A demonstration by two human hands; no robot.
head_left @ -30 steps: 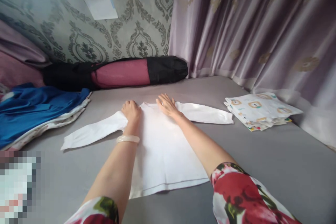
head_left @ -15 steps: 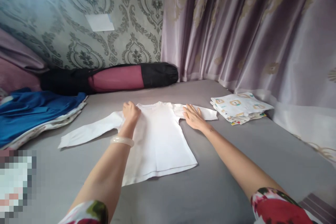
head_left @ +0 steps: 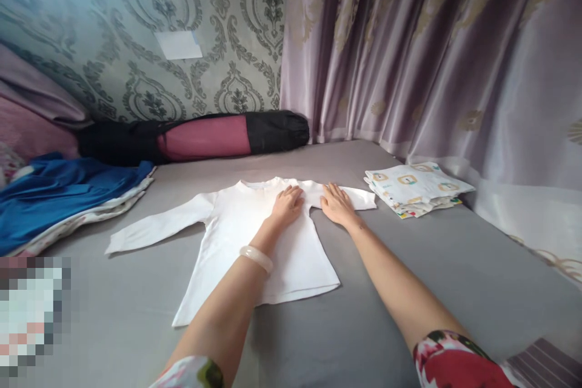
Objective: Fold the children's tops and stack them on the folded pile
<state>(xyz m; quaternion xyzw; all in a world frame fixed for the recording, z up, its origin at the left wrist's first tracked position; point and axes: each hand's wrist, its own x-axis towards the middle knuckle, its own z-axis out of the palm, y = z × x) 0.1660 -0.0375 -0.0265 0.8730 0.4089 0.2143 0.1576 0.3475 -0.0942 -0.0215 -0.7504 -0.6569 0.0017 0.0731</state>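
A white long-sleeved shirt [head_left: 236, 227] lies spread on the grey bed sheet, its neckline away from me and both sleeves stretched out sideways. My left hand [head_left: 287, 203], with a pale bangle [head_left: 256, 258] on the wrist, rests palm down on the upper chest near the right shoulder. Its fingers lie on the cloth, slightly bent, holding nothing. On the right sleeve, my right hand [head_left: 337, 205] presses flat with its fingers stretched out. My left forearm covers part of the shirt's lower hem.
To the right sits a stack of folded white printed cloths [head_left: 416, 185]. Blue clothing [head_left: 77, 191] lies over lighter garments at the left. A long black and maroon bag [head_left: 204, 136] runs along the wall. Curtains [head_left: 386, 48] hang at the right of the grey sheet [head_left: 459, 267].
My left hand has moved right across the shirt, from the left shoulder to near the right one. My right hand stays on the right sleeve.
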